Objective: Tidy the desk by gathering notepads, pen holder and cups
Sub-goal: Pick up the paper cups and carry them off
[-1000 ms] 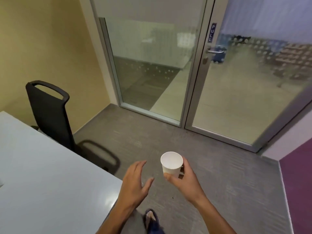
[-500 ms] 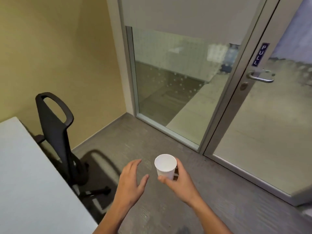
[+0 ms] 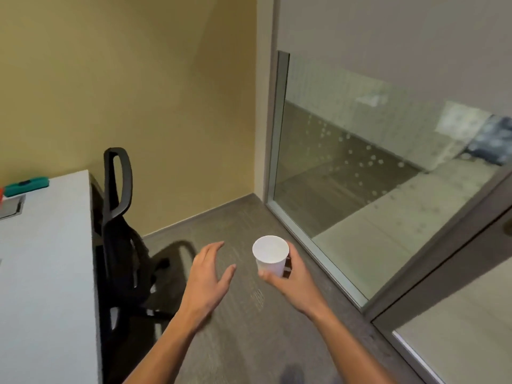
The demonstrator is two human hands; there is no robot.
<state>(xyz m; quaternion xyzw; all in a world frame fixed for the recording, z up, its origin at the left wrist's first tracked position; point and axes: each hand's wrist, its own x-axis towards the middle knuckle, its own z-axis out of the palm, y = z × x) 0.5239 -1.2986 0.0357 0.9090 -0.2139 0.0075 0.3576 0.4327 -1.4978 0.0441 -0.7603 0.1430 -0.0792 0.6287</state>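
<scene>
An empty white paper cup [image 3: 271, 255] is upright in my right hand [image 3: 293, 281], whose fingers and thumb curl round its lower part, out over the carpet. A little to its left my left hand [image 3: 209, 278] hovers palm down with straight fingers, holding nothing. The white desk [image 3: 44, 273] runs along the left edge of the view. No notepads or pen holder are in sight.
A black office chair [image 3: 119, 236] stands pushed against the desk's right side. A teal object [image 3: 26, 185] and a metal cable hatch [image 3: 11, 206] lie at the desk's far end. A glass partition [image 3: 360, 173] and a door frame stand to the right. Yellow wall ahead.
The view has swung left: the door has slid off to the right, while the desk's far end and the yellow wall have come into sight. Both hands keep their pose with the cup.
</scene>
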